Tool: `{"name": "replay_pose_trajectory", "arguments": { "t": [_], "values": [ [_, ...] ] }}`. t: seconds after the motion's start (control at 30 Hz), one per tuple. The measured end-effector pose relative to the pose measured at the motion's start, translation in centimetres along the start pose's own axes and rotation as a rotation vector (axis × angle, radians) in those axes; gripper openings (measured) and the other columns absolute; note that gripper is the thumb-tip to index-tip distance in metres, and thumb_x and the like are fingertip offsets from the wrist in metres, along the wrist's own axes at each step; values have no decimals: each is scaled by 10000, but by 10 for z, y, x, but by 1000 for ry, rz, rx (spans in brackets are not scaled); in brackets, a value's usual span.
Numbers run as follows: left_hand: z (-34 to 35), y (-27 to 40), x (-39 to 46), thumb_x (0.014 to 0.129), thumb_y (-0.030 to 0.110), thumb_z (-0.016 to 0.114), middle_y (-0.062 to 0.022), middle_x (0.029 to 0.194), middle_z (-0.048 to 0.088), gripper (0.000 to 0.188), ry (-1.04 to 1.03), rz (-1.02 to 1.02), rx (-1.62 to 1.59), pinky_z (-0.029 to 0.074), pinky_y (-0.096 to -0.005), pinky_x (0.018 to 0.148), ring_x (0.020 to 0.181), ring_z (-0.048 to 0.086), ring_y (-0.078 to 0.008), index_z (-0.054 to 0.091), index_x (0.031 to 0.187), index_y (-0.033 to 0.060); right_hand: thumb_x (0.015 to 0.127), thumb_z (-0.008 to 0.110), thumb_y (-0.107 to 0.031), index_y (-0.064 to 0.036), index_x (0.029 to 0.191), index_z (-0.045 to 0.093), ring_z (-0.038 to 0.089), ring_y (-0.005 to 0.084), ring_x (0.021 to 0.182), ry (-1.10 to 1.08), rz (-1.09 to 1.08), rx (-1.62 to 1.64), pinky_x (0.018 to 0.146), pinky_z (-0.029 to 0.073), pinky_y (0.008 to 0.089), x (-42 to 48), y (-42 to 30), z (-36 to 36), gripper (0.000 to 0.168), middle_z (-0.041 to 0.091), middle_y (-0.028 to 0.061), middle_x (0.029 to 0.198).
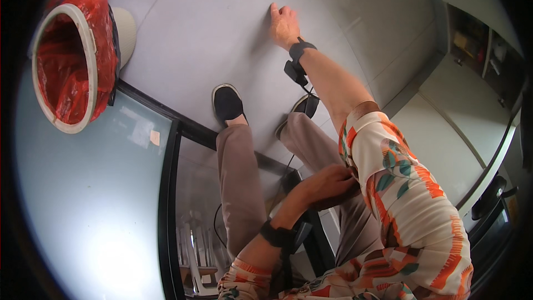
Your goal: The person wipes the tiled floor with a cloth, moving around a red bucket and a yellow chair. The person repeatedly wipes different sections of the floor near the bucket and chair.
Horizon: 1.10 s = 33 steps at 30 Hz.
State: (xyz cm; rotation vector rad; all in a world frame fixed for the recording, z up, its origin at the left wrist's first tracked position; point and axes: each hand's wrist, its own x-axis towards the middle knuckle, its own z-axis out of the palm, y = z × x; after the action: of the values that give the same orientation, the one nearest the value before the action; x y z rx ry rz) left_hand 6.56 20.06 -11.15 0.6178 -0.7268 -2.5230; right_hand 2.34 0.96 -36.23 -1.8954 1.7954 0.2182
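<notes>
My right hand reaches far out over the pale tiled floor. Its index finger points away and the other fingers are curled; I cannot tell whether anything small is between them. My left hand lies at my right sleeve, near the elbow, its fingers partly hidden by the patterned fabric. Both wrists wear black straps with small devices; the strap on the right wrist has a cable hanging from it. Below the hands are my dark shoes and brown trousers.
A bin with a pale rim and red plastic liner stands at the upper left. Beside it is a frosted glass panel with a black frame. A pale cabinet with open shelves stands at the right. A black cable runs past my legs.
</notes>
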Motion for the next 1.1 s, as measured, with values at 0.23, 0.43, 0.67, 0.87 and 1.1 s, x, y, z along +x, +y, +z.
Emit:
{"name": "replay_pose_trajectory", "arguments": {
  "t": [0.23, 0.43, 0.67, 0.87, 1.1],
  "values": [
    [6, -10, -3, 843, 235, 450, -247, 891, 579, 319, 91, -70, -142, 445, -366, 741, 822, 564, -360, 567, 911, -53, 743, 427, 23, -122, 1271, 394, 415, 328, 1041, -31, -247, 189, 880, 408, 375, -19, -30, 1, 549, 450, 154, 1133],
    [-2, 38, -10, 840, 251, 440, -257, 855, 559, 338, 82, -25, 92, 441, -366, 696, 777, 555, -376, 548, 899, -64, 785, 468, -67, -149, 1289, 383, 414, 273, 1050, -40, -410, -66, 890, 369, 341, 9, -62, -9, 518, 450, 108, 1116],
    [1, 27, -11, 835, 236, 437, -255, 839, 557, 324, 125, 96, -34, 439, -361, 692, 758, 561, -374, 538, 912, -62, 782, 477, -84, -152, 1279, 405, 417, 253, 1051, -68, -423, -287, 873, 364, 321, 11, -69, -9, 507, 460, 92, 1109],
    [-1, 0, -6, 862, 227, 435, -212, 923, 588, 321, 18, 14, -72, 434, -335, 772, 851, 562, -302, 540, 974, -54, 746, 441, 9, -132, 1174, 505, 414, 314, 1046, -81, -350, 336, 884, 381, 350, -19, -36, 3, 455, 475, 140, 1065],
    [-3, 4, -4, 881, 243, 433, -213, 919, 593, 352, -64, -113, 86, 424, -298, 794, 849, 565, -238, 522, 1004, -75, 776, 401, 25, -132, 1160, 515, 427, 326, 1037, -136, -245, 362, 877, 407, 361, -51, 16, 14, 430, 461, 161, 1087]
  ]
}}
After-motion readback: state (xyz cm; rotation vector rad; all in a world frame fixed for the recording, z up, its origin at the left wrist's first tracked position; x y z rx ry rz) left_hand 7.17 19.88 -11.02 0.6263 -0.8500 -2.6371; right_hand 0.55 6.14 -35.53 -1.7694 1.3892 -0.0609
